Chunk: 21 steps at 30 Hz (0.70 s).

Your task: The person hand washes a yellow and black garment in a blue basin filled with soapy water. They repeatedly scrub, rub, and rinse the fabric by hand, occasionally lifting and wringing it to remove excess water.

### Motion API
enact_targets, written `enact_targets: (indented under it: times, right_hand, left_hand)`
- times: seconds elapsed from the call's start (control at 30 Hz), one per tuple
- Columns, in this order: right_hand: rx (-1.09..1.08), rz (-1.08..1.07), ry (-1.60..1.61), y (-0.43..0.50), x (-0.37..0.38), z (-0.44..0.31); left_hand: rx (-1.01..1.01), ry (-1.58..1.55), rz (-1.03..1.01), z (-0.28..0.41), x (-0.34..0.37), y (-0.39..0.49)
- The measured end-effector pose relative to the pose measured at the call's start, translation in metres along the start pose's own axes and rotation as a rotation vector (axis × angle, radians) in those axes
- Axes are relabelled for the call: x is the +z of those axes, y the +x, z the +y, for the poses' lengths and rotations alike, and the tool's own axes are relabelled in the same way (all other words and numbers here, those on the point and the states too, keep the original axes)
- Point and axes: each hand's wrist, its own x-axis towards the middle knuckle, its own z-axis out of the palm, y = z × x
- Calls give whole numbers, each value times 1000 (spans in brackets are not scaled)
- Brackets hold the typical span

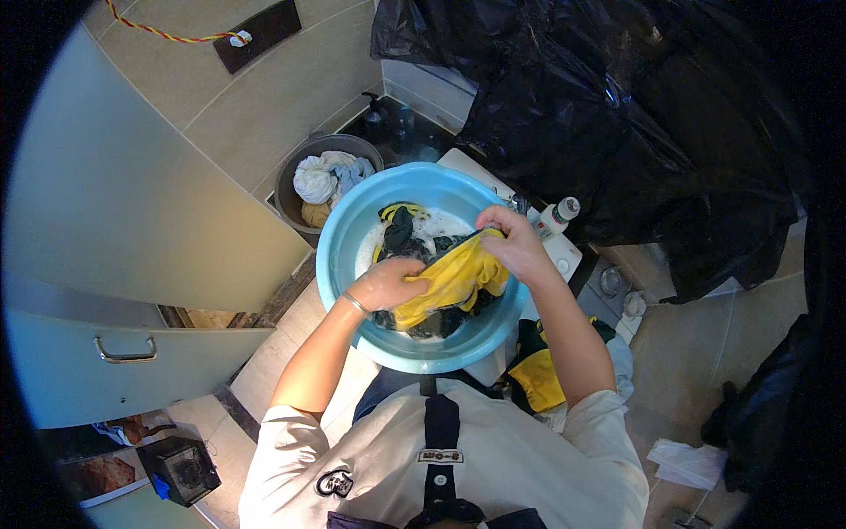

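Observation:
A light blue plastic basin (423, 360) stands before me, holding soapy, foamy water (443, 223) and soaked dark garments with yellow trim (400, 231). Stretched between my hands over the basin is a wet yellow cloth garment (456, 271) with a dark edge. At its left end, my left hand (390, 284) grips the cloth, thumb on top; a metal bangle circles that wrist. My right hand (512, 241) pinches the upper right corner, near the basin's rim. The garment's lower part hangs down onto the dark wet clothes, and its underside is hidden.
A grey bucket (285, 192) with white, blue and tan cloths stands beyond the basin to the left. At the right are a white bottle (556, 217) and more yellow-and-dark clothing (538, 380). Black plastic sheeting (634, 132) hangs at upper right. A door with a metal handle (125, 359) is at left.

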Motion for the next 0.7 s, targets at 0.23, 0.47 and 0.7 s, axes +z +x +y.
enact_targets:
  times: [0.23,0.47,0.7]
  right_hand:
    - [-82,-34,-408,-12,-3,-22]
    - [-83,-274,-573,-3,-22,-38]
    - [-267,301,-208,-3,69,23]
  left_hand:
    - [-40,190,-149,-9,-16,-3]
    - [-132,-125,37,5,-55,-21]
    - [-105,-1413,477,8,13,15]
